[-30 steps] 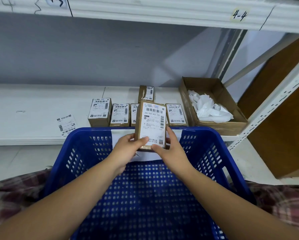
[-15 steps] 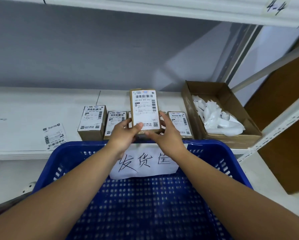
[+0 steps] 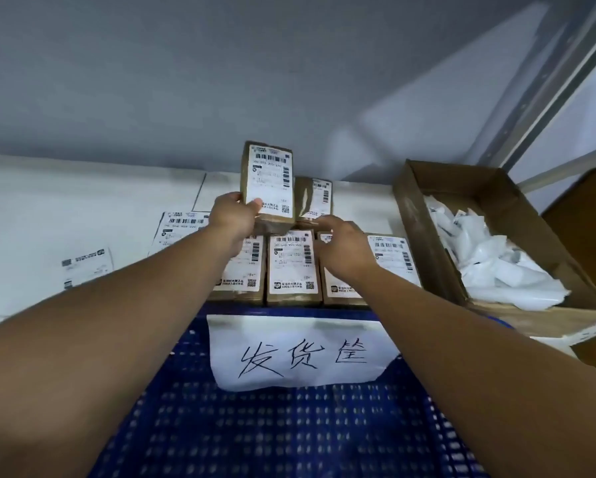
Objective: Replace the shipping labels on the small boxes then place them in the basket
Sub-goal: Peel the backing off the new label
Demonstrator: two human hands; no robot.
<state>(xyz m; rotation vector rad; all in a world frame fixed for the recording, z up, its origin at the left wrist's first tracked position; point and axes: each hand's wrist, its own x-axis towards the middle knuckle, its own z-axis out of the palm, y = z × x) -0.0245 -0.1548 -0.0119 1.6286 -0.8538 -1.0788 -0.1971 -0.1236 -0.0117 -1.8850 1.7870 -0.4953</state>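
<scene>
1. Nearest you is the blue basket (image 3: 289,426), pushed against the shelf edge so that a finished box only has to come a short way back. No box shows in the part of it that is in view.
2. A paper sign (image 3: 300,353) with handwritten characters hangs inside its far wall, probably marking it as the outgoing bin.
3. Just beyond the rim, a row of small boxes (image 3: 291,267) lies flat on the white shelf (image 3: 48,201), labels up so you can read them. A loose label (image 3: 86,267) lies to the left of the row, apart from it.
4. Your right hand (image 3: 341,251) reaches over the right part of the row with its back towards you. Its fingertips are hidden, so you cannot tell whether it grips anything.
5. Your left hand (image 3: 229,215) grips the held box (image 3: 269,181) by its lower left corner, thumb on the label face, fingers behind. The box stands upright above the row, label towards you, likely for checking. It is over the shelf, not the basket.
6. Behind it another box (image 3: 315,198) stands on end; your right fingers point at its base.
7. To the right, a cardboard tray (image 3: 424,215) holds crumpled white paper (image 3: 490,267), seemingly label waste.
</scene>
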